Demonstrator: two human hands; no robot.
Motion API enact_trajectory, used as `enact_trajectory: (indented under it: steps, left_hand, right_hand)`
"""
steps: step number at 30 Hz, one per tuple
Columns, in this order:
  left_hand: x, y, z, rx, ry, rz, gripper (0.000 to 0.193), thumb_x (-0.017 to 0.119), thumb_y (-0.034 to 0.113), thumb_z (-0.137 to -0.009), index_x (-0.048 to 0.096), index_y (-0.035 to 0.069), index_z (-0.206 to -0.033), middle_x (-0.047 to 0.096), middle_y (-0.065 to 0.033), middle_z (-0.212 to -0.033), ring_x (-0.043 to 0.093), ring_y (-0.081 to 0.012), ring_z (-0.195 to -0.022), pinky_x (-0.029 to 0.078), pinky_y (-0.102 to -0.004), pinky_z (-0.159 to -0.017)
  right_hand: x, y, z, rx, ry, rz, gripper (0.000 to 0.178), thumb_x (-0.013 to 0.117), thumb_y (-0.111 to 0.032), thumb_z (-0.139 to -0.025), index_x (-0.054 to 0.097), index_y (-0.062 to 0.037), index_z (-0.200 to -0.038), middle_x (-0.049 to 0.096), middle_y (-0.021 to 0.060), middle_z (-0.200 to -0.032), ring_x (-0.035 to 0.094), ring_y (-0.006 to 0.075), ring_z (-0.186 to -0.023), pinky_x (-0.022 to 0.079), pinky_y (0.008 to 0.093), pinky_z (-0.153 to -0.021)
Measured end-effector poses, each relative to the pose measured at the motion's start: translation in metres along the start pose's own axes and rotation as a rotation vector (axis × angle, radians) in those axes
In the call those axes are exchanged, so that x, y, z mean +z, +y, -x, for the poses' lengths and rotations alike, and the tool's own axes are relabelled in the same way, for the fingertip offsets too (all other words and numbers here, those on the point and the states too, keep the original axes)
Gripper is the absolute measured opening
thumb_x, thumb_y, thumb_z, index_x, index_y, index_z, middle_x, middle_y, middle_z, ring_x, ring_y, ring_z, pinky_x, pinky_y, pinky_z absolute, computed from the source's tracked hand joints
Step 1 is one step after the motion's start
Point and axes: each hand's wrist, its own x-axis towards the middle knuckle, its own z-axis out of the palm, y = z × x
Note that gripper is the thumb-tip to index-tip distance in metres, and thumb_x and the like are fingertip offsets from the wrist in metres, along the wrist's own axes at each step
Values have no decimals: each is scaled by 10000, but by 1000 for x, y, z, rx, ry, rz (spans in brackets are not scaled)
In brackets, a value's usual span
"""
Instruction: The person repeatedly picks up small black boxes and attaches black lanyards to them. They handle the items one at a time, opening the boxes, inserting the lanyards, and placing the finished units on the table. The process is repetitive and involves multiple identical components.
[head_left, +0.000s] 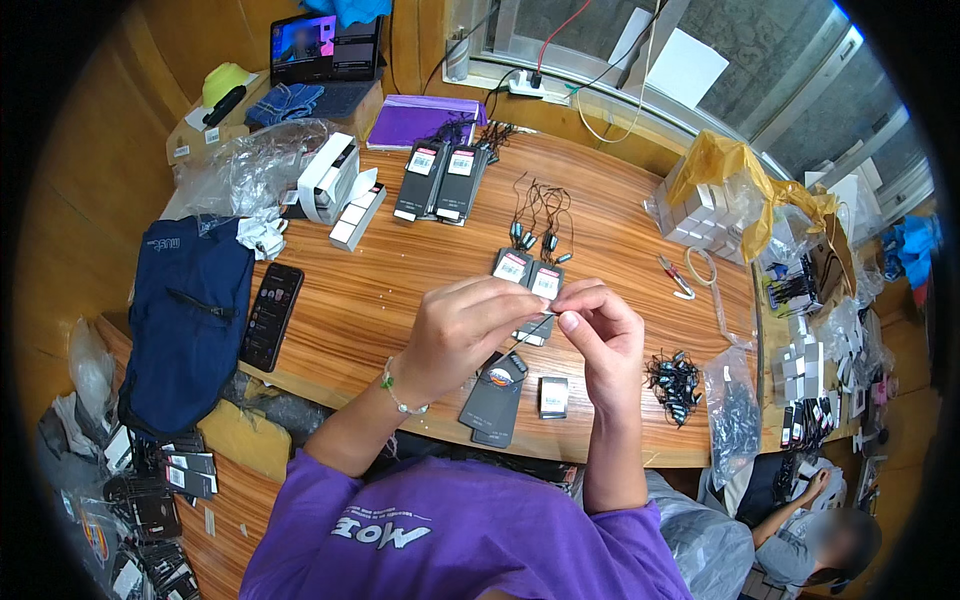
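Above the near middle of the table, my left hand (470,325) and my right hand (605,335) meet fingertip to fingertip, both closed in a pinch. Between them is a thin dark cord (528,336), which runs down toward black hang tags (490,408) lying on the wood below. Its end is hidden by my fingers. Just beyond my hands lie two stacks of black tags with white labels (511,266), their looped cords spread away from me. A small pile of white-and-black labels (553,397) sits below my right hand. To its right is a heap of black cords with small seals (675,388).
More stacked black tags (440,180) lie farther back. A phone (271,318) and a navy bag (190,310) are at left. Pliers (677,277), a tape roll (700,268) and white boxes (705,215) are at right. Another person (800,530) sits lower right.
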Motion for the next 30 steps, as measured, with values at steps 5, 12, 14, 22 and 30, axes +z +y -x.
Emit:
enact_trajectory:
  steps: [5,12,14,22,30]
  left_hand:
    - [3,-4,5,-17,-32,46,165,667,10,-685,654,44,-846,641,-68,-799,631,-210,-708,503,-295,-591]
    - [16,-19,22,-64,17,79,176,604,-100,-698,568,35,-804,647,-90,-859,632,-222,-722,494,-286,-598]
    - [14,-16,20,1,-65,59,190,566,-133,-701,547,34,-789,643,-98,-881,629,-227,-730,493,-293,-598]
    - [18,3,18,-237,-118,223,210,688,-3,-679,587,20,-861,620,-130,-923,620,-237,-806,489,-309,-703]
    - [12,3,14,-227,59,113,202,725,14,-653,621,43,-824,608,-77,-959,573,-214,-925,463,-310,-762]
  right_hand:
    - [-5,8,-2,-70,80,-97,83,535,-98,-877,517,-22,-849,537,70,-824,513,156,-798,408,300,-781]
    - [-7,-8,-11,-229,-51,-611,148,423,-226,-945,367,-89,-943,465,56,-621,453,165,-551,420,352,-658]
    - [-7,-8,-12,-184,-43,-709,125,407,-217,-951,373,-97,-962,445,46,-605,420,146,-523,406,330,-565]
    - [-4,-5,-13,-73,-92,-1033,116,379,-216,-962,395,-107,-998,430,31,-628,405,119,-536,399,269,-518]
    - [-11,-5,-13,-226,62,-459,114,540,-128,-885,464,-54,-929,510,38,-714,449,105,-582,399,247,-556]
